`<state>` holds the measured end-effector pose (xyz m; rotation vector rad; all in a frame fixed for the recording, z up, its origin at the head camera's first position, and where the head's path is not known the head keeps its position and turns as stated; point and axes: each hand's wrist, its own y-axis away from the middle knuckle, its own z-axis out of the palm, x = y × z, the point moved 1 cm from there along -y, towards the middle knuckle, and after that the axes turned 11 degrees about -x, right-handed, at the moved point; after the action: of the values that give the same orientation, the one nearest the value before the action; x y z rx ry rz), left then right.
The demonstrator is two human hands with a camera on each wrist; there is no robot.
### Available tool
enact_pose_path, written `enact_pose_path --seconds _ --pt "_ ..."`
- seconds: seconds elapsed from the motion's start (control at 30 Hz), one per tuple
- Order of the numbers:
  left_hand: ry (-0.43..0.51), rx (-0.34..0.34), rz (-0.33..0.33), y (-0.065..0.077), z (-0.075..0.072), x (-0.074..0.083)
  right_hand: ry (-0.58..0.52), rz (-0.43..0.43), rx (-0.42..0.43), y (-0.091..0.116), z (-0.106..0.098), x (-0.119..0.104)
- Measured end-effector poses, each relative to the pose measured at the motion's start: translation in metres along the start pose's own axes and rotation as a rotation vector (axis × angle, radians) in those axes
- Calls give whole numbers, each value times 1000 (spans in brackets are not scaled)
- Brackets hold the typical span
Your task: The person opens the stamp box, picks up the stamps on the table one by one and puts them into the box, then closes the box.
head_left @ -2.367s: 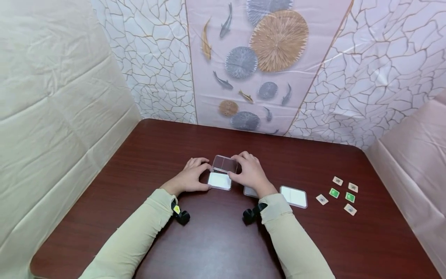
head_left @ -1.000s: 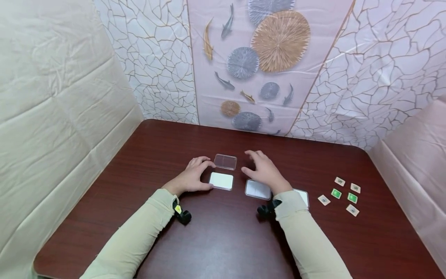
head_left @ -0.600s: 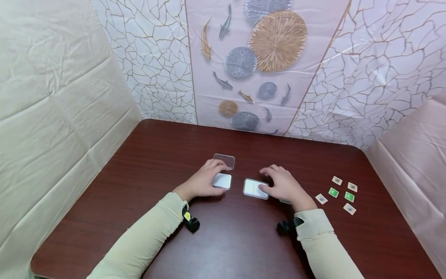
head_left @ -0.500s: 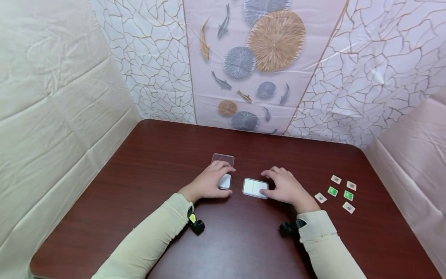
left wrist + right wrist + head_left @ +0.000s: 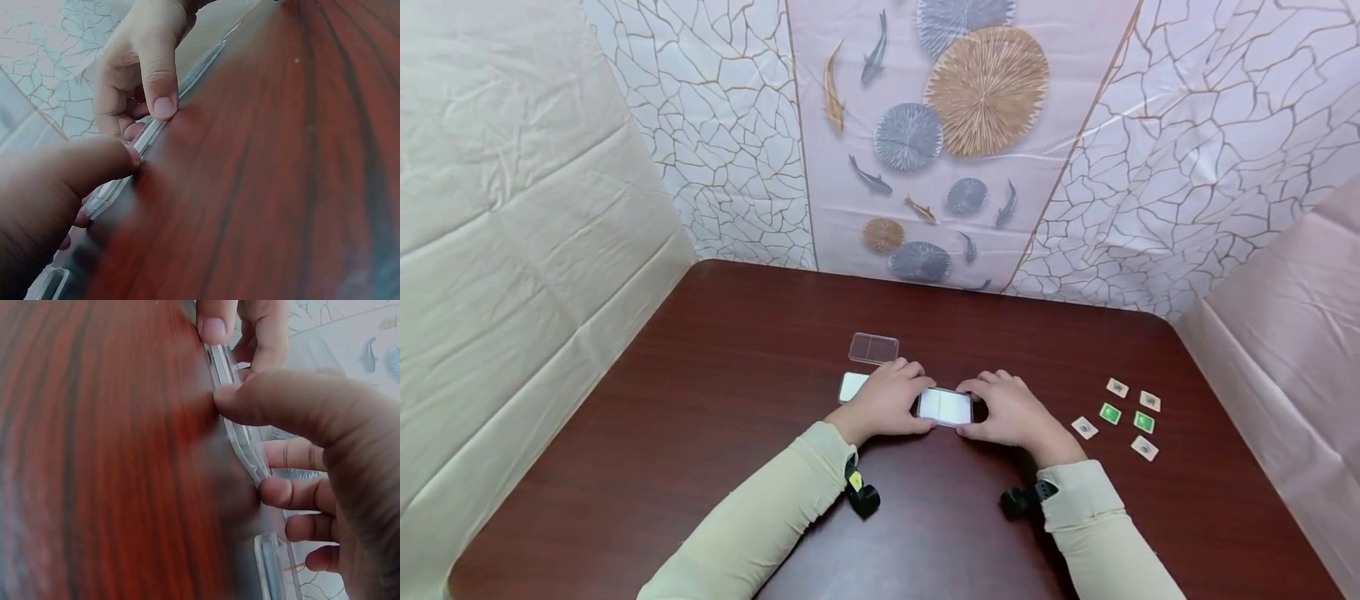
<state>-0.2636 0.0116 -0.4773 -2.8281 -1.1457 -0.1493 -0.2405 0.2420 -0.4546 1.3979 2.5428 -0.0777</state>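
Note:
A flat clear plastic case [image 5: 946,407] with a white inside lies in the middle of the table, between my hands. My left hand [image 5: 889,402] pinches its left end, thumb on the near edge and fingers on the far one. At the right end my right hand [image 5: 1011,414] grips it the same way. Both thumbs press along the near edge in the wrist views, where the case [image 5: 149,134] shows edge-on. A second white-filled case [image 5: 852,385] is partly covered by my left hand. Behind it lies a clear lid [image 5: 874,347]. The right wrist view shows another case [image 5: 270,565] beside my right hand.
Several small square tiles lie to the right, among them a green tile [image 5: 1109,413] and a beige tile [image 5: 1117,387] with a dark mark. The dark red-brown table [image 5: 625,467] meets a patterned cloth wall [image 5: 737,192] at the back.
My left hand has left the left-hand case and moved right to the middle case. My right hand has let go of the clear lid and shifted right, onto the middle case's right end.

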Motion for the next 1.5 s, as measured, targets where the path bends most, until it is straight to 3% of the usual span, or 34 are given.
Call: enact_pose_path --seconds 0.33,0.53,1.0,1.5 --pt "-7 57 -33 0 1 0 -110 106 -79 -2 -4 -15" --pt "-17 58 -40 -1 2 0 -164 167 -116 -6 -6 -22" --pt "-44 46 -34 -5 3 1 -154 134 -123 -7 -9 -23" --pt "-83 22 -65 -3 -5 9 -119 169 -111 -8 -11 -31"
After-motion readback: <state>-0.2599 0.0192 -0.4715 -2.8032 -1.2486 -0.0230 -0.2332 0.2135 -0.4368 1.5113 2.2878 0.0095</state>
